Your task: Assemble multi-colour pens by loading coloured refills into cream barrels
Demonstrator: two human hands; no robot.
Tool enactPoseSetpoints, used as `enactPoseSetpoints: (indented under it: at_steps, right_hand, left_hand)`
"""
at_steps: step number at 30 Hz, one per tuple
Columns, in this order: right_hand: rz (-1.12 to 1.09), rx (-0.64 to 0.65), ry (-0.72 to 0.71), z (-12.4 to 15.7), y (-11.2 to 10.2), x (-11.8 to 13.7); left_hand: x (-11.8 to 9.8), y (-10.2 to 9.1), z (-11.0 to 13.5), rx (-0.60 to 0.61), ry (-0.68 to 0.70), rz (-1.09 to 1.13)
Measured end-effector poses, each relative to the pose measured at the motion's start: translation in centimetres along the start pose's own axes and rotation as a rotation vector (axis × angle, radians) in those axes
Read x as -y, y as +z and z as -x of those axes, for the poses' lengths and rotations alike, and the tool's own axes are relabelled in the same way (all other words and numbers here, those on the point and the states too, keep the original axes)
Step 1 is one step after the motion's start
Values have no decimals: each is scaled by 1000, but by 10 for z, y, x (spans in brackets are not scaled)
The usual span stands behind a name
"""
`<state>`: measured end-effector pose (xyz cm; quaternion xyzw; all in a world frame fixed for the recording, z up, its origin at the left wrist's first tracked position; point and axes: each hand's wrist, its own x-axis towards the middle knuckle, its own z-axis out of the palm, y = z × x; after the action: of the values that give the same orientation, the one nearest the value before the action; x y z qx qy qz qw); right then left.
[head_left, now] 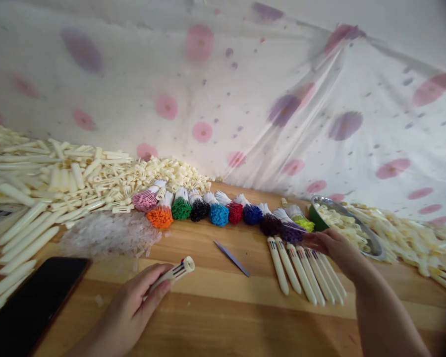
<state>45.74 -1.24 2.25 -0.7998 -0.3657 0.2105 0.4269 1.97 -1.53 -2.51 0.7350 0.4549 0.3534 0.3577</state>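
My left hand (144,292) is closed around a cream multicolour pen barrel (180,270), its open end tilted up to the right. Coloured sliders show in the slots of this barrel. My right hand (332,248) reaches to the purple refill bundle (292,232), fingertips pinched at its coloured ends; what lies between them is hidden. Just below that hand, several cream pens (297,270) lie side by side on the wooden table (208,317). Refill bundles in other colours, such as orange (159,218), green (181,208) and light blue (218,213), form a row.
Cream barrels and slotted parts (78,173) are heaped at the left, beside clear plastic pieces (111,233). A black phone (37,302) lies front left. A thin bluish strip (232,259) rests mid-table. At right stand a bowl of cream parts (371,243) and another heap (405,238).
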Motion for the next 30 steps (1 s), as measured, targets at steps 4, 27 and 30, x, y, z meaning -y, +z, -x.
enactPoseSetpoints:
  at_steps: [4,27,30]
  right_hand:
    - [-84,-48,-19,23,-20,29]
    - [321,362,-902,156,62,102]
    - [324,399,-890,157,62,101]
  left_hand:
    - [2,1,2,60,-53,87]
    - [-6,-1,-1,89,-11,86]
    - [-5,-1,1,94,11,69]
